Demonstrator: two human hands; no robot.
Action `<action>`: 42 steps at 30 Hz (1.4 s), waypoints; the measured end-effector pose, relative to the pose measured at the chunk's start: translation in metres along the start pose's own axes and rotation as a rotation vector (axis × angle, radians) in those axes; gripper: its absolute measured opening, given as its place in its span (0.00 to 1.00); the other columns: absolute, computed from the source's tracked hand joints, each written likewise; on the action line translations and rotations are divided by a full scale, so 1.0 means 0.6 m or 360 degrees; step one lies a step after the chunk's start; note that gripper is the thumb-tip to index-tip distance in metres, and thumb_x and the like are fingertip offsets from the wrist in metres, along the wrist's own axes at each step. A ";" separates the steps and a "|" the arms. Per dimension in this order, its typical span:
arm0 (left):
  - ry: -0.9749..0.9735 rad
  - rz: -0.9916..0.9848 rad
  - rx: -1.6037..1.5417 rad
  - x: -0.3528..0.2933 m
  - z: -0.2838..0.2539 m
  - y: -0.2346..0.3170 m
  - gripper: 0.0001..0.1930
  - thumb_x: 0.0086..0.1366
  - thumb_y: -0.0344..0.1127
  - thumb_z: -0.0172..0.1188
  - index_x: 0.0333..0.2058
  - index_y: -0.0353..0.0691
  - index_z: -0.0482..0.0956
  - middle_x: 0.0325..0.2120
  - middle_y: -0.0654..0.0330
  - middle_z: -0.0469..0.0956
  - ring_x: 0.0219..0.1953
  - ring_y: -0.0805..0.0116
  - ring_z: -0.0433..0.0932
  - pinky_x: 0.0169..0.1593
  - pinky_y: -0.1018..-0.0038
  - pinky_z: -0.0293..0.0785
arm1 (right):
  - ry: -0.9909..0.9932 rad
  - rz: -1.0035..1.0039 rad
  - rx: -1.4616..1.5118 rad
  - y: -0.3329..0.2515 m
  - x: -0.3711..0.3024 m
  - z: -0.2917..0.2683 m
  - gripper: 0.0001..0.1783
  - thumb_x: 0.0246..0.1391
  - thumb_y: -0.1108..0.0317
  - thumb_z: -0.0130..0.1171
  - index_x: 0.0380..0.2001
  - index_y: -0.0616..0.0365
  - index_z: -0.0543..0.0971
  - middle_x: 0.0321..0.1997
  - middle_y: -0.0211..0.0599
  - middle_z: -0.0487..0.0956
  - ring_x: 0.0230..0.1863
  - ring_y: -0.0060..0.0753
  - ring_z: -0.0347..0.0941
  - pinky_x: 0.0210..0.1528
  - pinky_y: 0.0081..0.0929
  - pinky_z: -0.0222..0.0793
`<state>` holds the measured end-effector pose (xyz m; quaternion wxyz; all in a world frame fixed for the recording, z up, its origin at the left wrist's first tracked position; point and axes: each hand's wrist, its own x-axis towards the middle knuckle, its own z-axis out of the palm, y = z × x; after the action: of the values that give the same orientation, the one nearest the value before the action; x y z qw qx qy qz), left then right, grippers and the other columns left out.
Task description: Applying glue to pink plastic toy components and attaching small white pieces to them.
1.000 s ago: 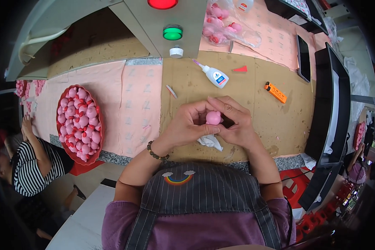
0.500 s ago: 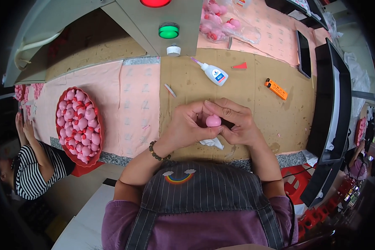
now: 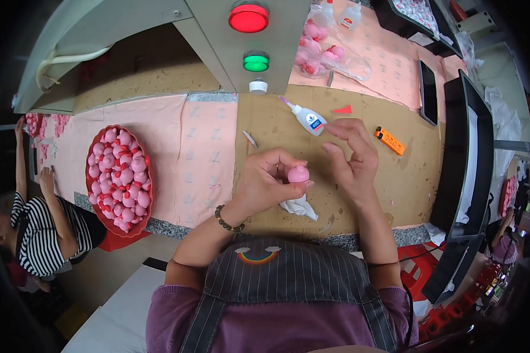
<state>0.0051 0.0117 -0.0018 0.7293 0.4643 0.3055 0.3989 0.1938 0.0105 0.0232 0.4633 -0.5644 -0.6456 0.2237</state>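
My left hand (image 3: 262,183) pinches a small round pink piece (image 3: 298,174) between thumb and fingers, a bit of red showing at its top. To the right, my right hand (image 3: 356,165) is raised with thumb and fingers apart, holding nothing. Its fingertips are by the base of a white glue bottle (image 3: 308,119) with a purple tip, which lies on the brown board (image 3: 409,182); whether they touch I cannot tell. Below the pink piece lies a crumpled white cloth (image 3: 301,207). A small red wedge (image 3: 342,109) rests beyond the bottle.
At left stands a red scalloped tray (image 3: 149,200) heaped with pink and red pieces. A grey machine housing (image 3: 218,35) carries red and green lamps. An orange oblong tool (image 3: 390,141), a phone (image 3: 428,91) and black trays (image 3: 462,159) are at right. A co-worker in stripes (image 3: 47,235) sits left.
My right hand has let go of the pink piece and moved up and right toward the glue bottle, its fingers opening. The left hand still holds the piece. The view has shifted slightly.
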 end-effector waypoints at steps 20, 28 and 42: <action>-0.0097 -0.0117 -0.0237 -0.015 -0.017 -0.003 0.13 0.48 0.19 0.67 0.29 0.37 0.71 0.28 0.61 0.76 0.29 0.79 0.75 0.33 0.80 0.74 | -0.0401 -0.0207 0.0432 -0.034 -0.053 0.048 0.30 0.39 0.68 0.70 0.47 0.69 0.73 0.40 0.50 0.76 0.39 0.37 0.75 0.41 0.26 0.72; -0.0017 0.0059 -0.0097 -0.010 -0.017 -0.001 0.13 0.47 0.19 0.66 0.30 0.35 0.71 0.26 0.61 0.76 0.28 0.78 0.77 0.30 0.81 0.75 | -0.0550 -0.0063 0.0380 -0.043 -0.029 0.031 0.29 0.37 0.72 0.69 0.47 0.68 0.74 0.40 0.48 0.76 0.39 0.37 0.75 0.42 0.27 0.71; 0.0106 0.0032 -0.0125 -0.003 -0.026 -0.005 0.14 0.47 0.18 0.66 0.32 0.36 0.74 0.29 0.64 0.74 0.31 0.79 0.75 0.34 0.82 0.73 | -0.0245 -0.0294 -0.0835 0.026 0.023 0.041 0.15 0.42 0.74 0.60 0.36 0.65 0.74 0.32 0.42 0.73 0.34 0.42 0.71 0.35 0.32 0.67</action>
<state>-0.0076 0.0162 -0.0101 0.7324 0.4247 0.3090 0.4333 0.1817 0.0335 0.0039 0.2696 -0.5851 -0.7633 0.0481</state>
